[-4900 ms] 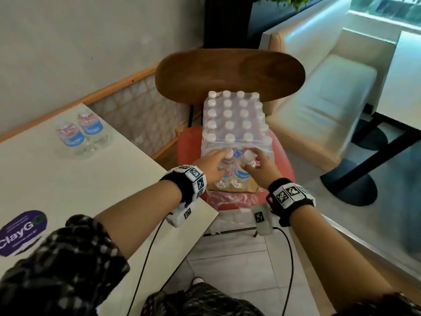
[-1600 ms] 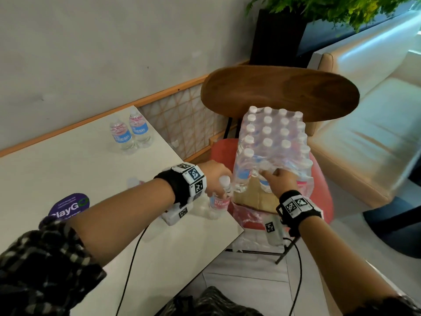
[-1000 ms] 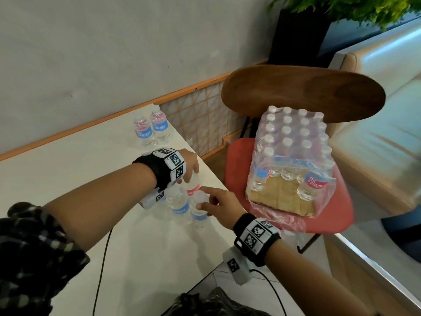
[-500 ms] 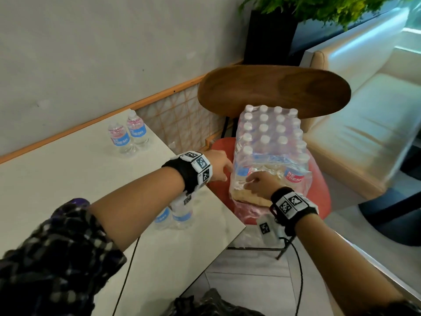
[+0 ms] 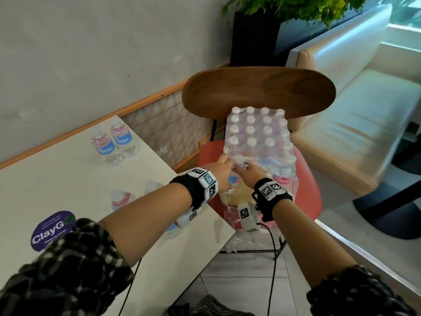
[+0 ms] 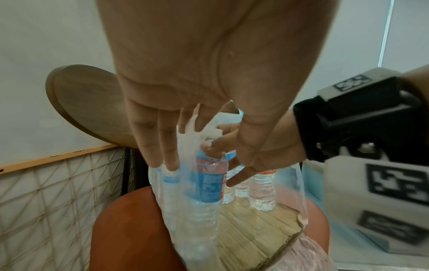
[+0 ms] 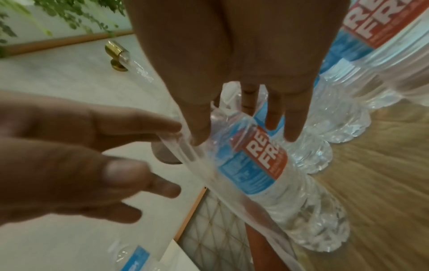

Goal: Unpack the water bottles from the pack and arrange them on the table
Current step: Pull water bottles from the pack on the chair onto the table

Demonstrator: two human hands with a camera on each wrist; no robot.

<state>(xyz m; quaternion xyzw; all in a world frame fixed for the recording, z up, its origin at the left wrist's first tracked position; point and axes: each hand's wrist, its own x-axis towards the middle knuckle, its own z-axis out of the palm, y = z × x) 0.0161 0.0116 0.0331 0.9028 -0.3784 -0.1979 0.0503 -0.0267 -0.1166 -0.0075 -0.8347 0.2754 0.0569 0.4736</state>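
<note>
The shrink-wrapped pack of water bottles point(image 5: 257, 133) stands on a cardboard tray point(image 6: 253, 234) on the red chair seat point(image 5: 305, 185). Both hands are at its torn front-left corner. My left hand point(image 5: 219, 169) point(image 6: 202, 174) lies with straight, spread fingers against the loose wrap point(image 7: 185, 152). My right hand point(image 5: 248, 174) point(image 7: 243, 135) reaches down from above, thumb and fingers round the top of one blue-and-red-labelled bottle point(image 6: 209, 183) point(image 7: 255, 165) that stands at the opening, partly behind the wrap. Two bottles point(image 5: 114, 140) stand at the far side of the white table point(image 5: 57, 179); a few more point(image 5: 120, 198) stand near its right edge, partly hidden by my left arm.
The chair's wooden backrest point(image 5: 257, 90) rises right behind the pack. A purple sticker point(image 5: 53, 229) lies on the table near me. A cream bench point(image 5: 355, 124) runs along the right, and a dark planter point(image 5: 252, 37) stands behind the chair. Cables hang from both wrists.
One second ago both hands were over the table's near edge among the bottles there. They have swung back right to the pack, and the right hand now holds a bottle's top.
</note>
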